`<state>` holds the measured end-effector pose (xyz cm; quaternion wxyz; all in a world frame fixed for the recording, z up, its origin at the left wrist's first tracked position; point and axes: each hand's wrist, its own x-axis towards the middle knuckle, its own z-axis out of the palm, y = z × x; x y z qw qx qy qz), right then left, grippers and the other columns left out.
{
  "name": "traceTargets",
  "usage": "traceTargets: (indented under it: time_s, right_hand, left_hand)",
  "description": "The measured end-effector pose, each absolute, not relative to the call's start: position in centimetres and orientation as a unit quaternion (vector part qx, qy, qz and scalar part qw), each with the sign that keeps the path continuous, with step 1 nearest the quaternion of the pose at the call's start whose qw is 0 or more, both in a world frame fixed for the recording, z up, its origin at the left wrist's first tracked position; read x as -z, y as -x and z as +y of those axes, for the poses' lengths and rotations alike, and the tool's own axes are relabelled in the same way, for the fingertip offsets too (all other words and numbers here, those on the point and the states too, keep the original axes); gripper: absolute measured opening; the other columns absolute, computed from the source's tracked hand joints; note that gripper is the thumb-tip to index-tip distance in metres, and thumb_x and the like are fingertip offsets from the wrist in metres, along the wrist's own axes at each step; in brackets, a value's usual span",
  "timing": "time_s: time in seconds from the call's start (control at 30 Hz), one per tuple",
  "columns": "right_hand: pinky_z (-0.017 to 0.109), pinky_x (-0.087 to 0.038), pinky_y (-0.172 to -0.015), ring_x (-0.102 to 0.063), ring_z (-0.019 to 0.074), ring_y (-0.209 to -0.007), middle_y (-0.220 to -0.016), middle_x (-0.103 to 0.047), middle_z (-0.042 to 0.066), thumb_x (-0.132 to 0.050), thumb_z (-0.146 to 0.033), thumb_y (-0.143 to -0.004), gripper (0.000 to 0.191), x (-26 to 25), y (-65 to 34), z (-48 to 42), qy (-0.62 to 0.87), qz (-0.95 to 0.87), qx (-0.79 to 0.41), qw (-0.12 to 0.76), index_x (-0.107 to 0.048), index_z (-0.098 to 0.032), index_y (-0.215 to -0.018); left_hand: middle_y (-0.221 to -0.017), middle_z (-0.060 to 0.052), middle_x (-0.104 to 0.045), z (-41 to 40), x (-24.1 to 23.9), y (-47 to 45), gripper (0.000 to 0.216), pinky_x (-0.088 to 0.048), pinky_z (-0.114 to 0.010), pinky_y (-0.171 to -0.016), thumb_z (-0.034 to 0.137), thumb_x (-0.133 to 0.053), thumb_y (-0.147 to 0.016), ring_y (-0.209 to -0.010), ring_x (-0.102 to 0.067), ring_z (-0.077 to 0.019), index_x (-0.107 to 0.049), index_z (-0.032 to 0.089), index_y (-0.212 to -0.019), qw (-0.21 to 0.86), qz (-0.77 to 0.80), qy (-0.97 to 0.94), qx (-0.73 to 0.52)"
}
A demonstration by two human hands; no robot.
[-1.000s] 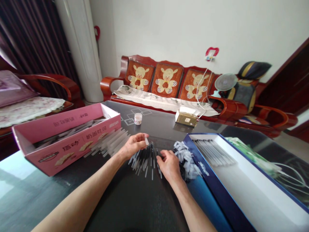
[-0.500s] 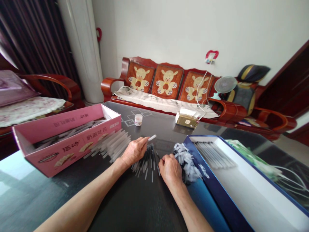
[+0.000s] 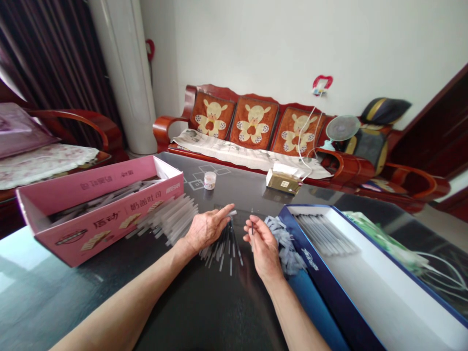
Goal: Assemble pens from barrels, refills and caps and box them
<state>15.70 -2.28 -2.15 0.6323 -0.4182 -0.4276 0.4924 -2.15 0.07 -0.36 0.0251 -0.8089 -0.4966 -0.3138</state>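
Observation:
My left hand (image 3: 208, 226) has its index finger stretched out, with the whitish end of a translucent tube (image 3: 232, 213) showing under the fingertips. Between the thumb and fingers of my right hand (image 3: 263, 246) stands a thin dark stick (image 3: 252, 225), like a pen refill, held upright. Between the hands, a fan of similar thin sticks (image 3: 221, 251) with dark upper ends lies on the dark table. Left of my left hand is a stack of translucent tubes (image 3: 171, 219). A heap of short translucent caps or sleeves (image 3: 287, 243) sits just right of my right hand.
A pink box (image 3: 106, 224) with loose tubes stands at left. The blue box (image 3: 318, 287) at right holds a row of finished-looking sticks (image 3: 325, 234). Farther back are a small round jar (image 3: 209, 181), a tissue box (image 3: 283, 181) and a green plastic bag (image 3: 383, 239).
My right hand has lifted from the table and turned upward, bringing up a thin stick. My left index finger has straightened over the tube, which now shows less.

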Motion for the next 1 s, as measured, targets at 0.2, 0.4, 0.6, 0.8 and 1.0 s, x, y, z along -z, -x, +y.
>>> traceTargets:
  time_s: [0.2,0.4,0.6,0.8,1.0]
  right_hand:
    - [0.02,-0.05,-0.058,-0.06,0.0107,-0.073,-0.089,-0.065,0.002,-0.067,-0.044,-0.075,0.031,1.1,-15.9,-2.2,0.424,-0.369,-0.45,0.694,-0.067,-0.019,-0.095]
    - [0.024,-0.054,-0.065,-0.064,0.0118,-0.076,-0.089,-0.067,0.001,-0.073,-0.038,-0.071,0.03,0.2,-15.7,-2.5,0.386,-0.331,-0.491,0.707,-0.065,-0.02,-0.092]
    - [0.023,-0.054,-0.065,-0.066,0.0116,-0.075,-0.088,-0.068,0.0,-0.075,-0.034,-0.069,0.03,0.4,-15.9,-2.4,0.377,-0.326,-0.489,0.716,-0.062,-0.02,-0.092]
    - [0.024,-0.054,-0.066,-0.066,0.0121,-0.076,-0.089,-0.067,0.001,-0.075,-0.035,-0.068,0.03,0.7,-15.7,-2.4,0.384,-0.331,-0.497,0.704,-0.062,-0.02,-0.09]
    - [0.024,-0.052,-0.062,-0.066,0.0134,-0.075,-0.087,-0.069,0.001,-0.077,-0.032,-0.066,0.035,1.2,-15.6,-2.5,0.407,-0.338,-0.506,0.682,-0.059,-0.019,-0.094]
  left_hand:
    - [-0.091,-0.004,-0.066,-0.2,0.4,1.9,0.039,-0.049,-0.021,-0.066,0.023,-0.033,-0.095,-0.079,-0.065,-0.0141,-0.044,0.022,-0.133,0.006,-0.451,0.849,0.274]
    - [-0.096,-0.004,-0.068,-0.4,0.3,1.6,0.037,-0.048,-0.019,-0.063,0.035,-0.035,-0.096,-0.078,-0.066,-0.0138,-0.05,0.025,-0.129,0.017,-0.462,0.845,0.269]
    - [-0.084,-0.002,-0.067,-0.7,0.1,1.4,0.039,-0.043,-0.018,-0.055,0.036,-0.035,-0.096,-0.067,-0.064,-0.012,-0.047,0.028,-0.133,0.011,-0.451,0.855,0.254]
    - [-0.083,-0.003,-0.065,-0.9,0.3,1.2,0.039,-0.043,-0.017,-0.056,0.035,-0.033,-0.097,-0.068,-0.063,-0.012,-0.049,0.026,-0.131,0.011,-0.429,0.864,0.262]
    - [-0.089,-0.004,-0.065,-1.2,0.0,0.9,0.035,-0.047,-0.02,-0.064,0.032,-0.032,-0.097,-0.078,-0.064,-0.0134,-0.052,0.022,-0.124,-0.013,-0.412,0.869,0.276]
